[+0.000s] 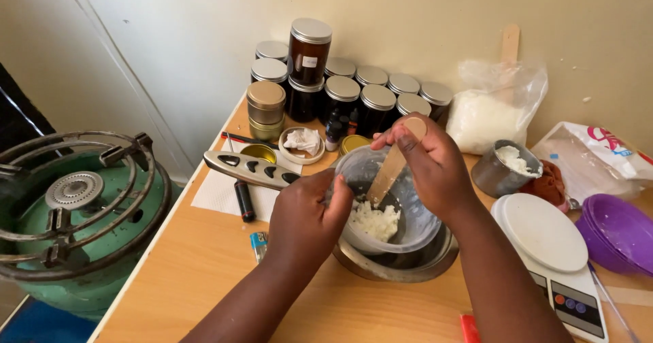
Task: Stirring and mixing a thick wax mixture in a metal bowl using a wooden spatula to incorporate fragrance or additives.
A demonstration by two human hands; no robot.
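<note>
Right now the left hand (303,214) grips the near rim of a clear plastic bowl (401,231), fingers curled over its edge. The bowl sits tilted inside a steel bowl (401,265) on the wooden table (197,261). The right hand (428,162) pinches a flat wooden stick (393,160) w/ its tip down in white waxy flakes (375,220). Risk (my read): hard stirring could tip the light bowl & scatter flakes toward the kitchen scale (551,248) just beside it.

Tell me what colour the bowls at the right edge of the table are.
Purple: the stacked bowls, seen in the head view.
</note>
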